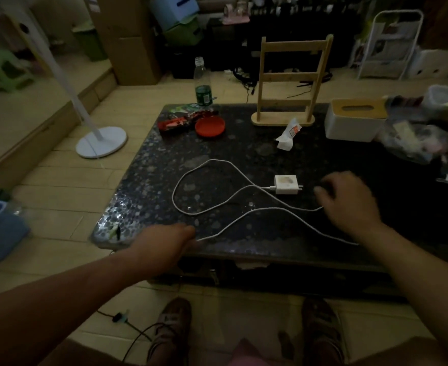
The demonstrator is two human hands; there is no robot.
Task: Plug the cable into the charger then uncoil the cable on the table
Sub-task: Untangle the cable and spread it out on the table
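A white charger point(286, 184) lies on the dark speckled table point(149, 180), with the white cable point(191, 170) plugged into its left side. The cable runs in wide loose loops across the middle of the table. My left hand point(167, 240) rests at the table's front edge and pinches one end of the cable. My right hand point(349, 204) hovers just right of the charger, blurred, fingers curled; a cable bend reaches its fingers, and I cannot tell whether it grips it.
At the back stand a wooden rack point(286, 101), a white tissue box point(355, 120), a red lid point(209, 126), snack wrappers point(178, 122), a clear bottle point(203, 83) and a crumpled packet point(289, 134). Plastic bags point(418, 133) crowd the right. A fan base point(101, 141) sits on the floor left.
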